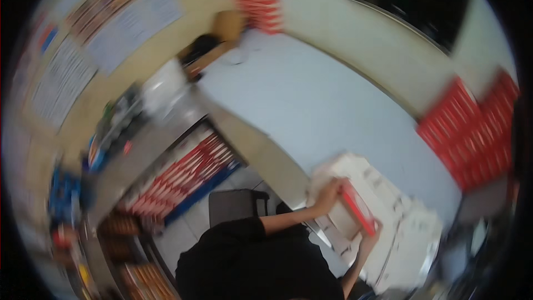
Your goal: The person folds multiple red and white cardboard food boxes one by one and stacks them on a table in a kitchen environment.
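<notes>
Both my hands hold a flat red box (359, 210) tilted on edge above the near end of the table. My left hand (331, 193) grips its far end, and my right hand (369, 233) grips the near end. A pale face of the box, perhaps its inside, shows toward me. Under and beyond it lie stacks of flat white card sheets (399, 233), seemingly unfolded box blanks. The frame is blurred, so the finger positions are not sharp.
A long white table (291, 91) runs toward the wall. Stacked red boxes stand at right (466, 133) and in the far corner (258, 4). At left, a blue-edged crate (187, 175) holds red boxes. A dark stool (233, 206) stands beside me.
</notes>
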The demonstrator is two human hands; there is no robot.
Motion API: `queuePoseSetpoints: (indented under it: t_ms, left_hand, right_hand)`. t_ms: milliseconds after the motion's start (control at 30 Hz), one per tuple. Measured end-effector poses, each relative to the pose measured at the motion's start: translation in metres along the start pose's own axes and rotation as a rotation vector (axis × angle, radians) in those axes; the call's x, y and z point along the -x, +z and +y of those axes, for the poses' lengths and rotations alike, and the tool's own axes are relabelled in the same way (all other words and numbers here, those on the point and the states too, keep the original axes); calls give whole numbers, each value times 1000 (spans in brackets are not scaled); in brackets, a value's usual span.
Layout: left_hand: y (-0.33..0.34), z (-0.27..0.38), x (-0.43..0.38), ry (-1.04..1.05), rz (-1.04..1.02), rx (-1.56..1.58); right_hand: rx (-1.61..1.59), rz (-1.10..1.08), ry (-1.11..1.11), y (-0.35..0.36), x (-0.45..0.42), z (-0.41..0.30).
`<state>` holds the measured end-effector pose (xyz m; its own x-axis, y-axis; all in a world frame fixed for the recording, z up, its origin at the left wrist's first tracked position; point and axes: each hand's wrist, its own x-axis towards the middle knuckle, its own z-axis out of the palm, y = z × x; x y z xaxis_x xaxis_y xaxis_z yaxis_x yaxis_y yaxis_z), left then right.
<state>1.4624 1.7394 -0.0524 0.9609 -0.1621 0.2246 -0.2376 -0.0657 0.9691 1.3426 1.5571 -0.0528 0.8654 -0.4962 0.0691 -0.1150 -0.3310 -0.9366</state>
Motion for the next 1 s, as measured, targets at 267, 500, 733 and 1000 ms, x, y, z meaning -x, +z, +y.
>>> queuePoseSetpoints:
  t_ms: [267,500,733,1000]
  left_hand:
    - [-63,-5,17,256,-502,-130]
    - [-62,-25,19,307,-564,-200]
    - [-68,-47,18,237,-737,-471]
    - [-53,-42,33,473,-600,-708]
  right_hand:
    - [304,-436,-240,-11,30,-22]
    - [468,-399,-353,-10,7,-7]
    - [871,-395,-322,7,12,-1]
    - [1118,-475,-504,46,-13,-50]
